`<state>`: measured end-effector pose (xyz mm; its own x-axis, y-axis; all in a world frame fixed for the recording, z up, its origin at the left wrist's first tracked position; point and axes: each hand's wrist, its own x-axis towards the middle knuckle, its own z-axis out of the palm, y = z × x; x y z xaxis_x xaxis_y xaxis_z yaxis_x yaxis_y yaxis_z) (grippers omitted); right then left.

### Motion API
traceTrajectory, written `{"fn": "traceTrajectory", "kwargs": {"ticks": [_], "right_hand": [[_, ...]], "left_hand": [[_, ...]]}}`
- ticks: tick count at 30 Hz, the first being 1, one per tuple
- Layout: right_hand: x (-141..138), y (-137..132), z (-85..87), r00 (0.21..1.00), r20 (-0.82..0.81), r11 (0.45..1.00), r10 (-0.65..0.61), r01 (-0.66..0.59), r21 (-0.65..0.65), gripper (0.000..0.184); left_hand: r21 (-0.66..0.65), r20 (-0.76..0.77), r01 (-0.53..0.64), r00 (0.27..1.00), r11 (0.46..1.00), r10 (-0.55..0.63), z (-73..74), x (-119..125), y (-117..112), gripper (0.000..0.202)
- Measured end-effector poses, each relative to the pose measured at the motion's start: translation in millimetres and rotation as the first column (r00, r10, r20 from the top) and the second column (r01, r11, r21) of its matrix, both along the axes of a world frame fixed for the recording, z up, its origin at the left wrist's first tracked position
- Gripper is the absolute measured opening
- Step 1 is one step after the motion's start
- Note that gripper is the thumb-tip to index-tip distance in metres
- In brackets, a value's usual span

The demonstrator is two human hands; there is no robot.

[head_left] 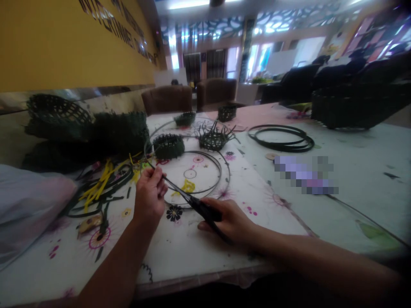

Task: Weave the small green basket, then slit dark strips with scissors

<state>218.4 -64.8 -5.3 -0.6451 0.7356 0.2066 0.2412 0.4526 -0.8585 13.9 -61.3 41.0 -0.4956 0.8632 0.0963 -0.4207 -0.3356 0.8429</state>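
Yellow plastic strip offcuts (pixel 98 182) just left of left hand (pixel 149 196). Left hand pinches thin dark strip (pixel 171 184), narrow grip, strip running down to black scissors (pixel 202 207). Right hand (pixel 229 220) wrapped round scissor handles, holding them; blade opening cannot tell. Woven green basket base (pixel 214 139) ahead, loose spokes up; black strip coil (pixel 282 139) far right.

Woven basket bases (pixel 168 146) on the tablecloth (pixel 205 239), coiled strapping (pixel 281 139) to their right, larger baskets (pixel 120 132) left
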Motion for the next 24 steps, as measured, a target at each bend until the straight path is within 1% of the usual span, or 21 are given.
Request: {"fn": "traceTrajectory", "kwargs": {"ticks": [5,8,10,13,16,18,20,24], "right_hand": [[-0.1,0.4,-0.7,0.999,-0.041,1.0,0.011,-0.011,-0.008,0.035],[0.6,-0.7,1.4,0.999,-0.014,0.999,0.029,-0.029,-0.036,0.031],[1.3,-1.7,3.6,0.999,0.014,0.999,0.036,-0.035,-0.031,0.028],[2.2,-2.4,6.4,0.999,0.041,1.0,0.023,-0.023,-0.013,0.025],[2.6,-2.2,7.7,0.999,0.044,1.0,0.016,-0.015,-0.026,0.024],[2.4,-2.0,7.2,0.999,0.031,0.999,0.025,-0.024,-0.047,0.025],[1.8,-1.7,5.5,0.999,0.018,0.998,0.028,-0.027,-0.058,0.028],[0.4,-0.9,1.2,1.0,0.005,1.0,0.005,-0.005,-0.022,0.037]], "left_hand": [[0.0,-0.027,-0.028,0.999,1.0,0.028,-0.9,2.8,-2.8,0.031],[-0.004,-0.034,-0.034,0.999,0.999,0.034,-2.6,2.2,-2.1,0.03],[-0.005,-0.031,-0.039,0.999,0.999,0.039,-3.6,2.5,-1.4,0.03],[-0.019,-0.011,-0.032,0.999,0.999,0.032,-2.9,1.4,-0.4,0.027],[-0.014,0.048,0.007,0.999,1.0,-0.006,0.8,-4.8,1.5,0.022],[0.005,0.086,0.025,0.996,1.0,-0.026,3.4,-10.6,3.2,0.018],[0.025,0.095,0.016,0.995,1.0,-0.018,4.5,-14.7,4.5,0.017],[0.035,0.058,-0.001,0.998,0.999,-0.001,1.4,-10.4,3.4,0.025]]}}
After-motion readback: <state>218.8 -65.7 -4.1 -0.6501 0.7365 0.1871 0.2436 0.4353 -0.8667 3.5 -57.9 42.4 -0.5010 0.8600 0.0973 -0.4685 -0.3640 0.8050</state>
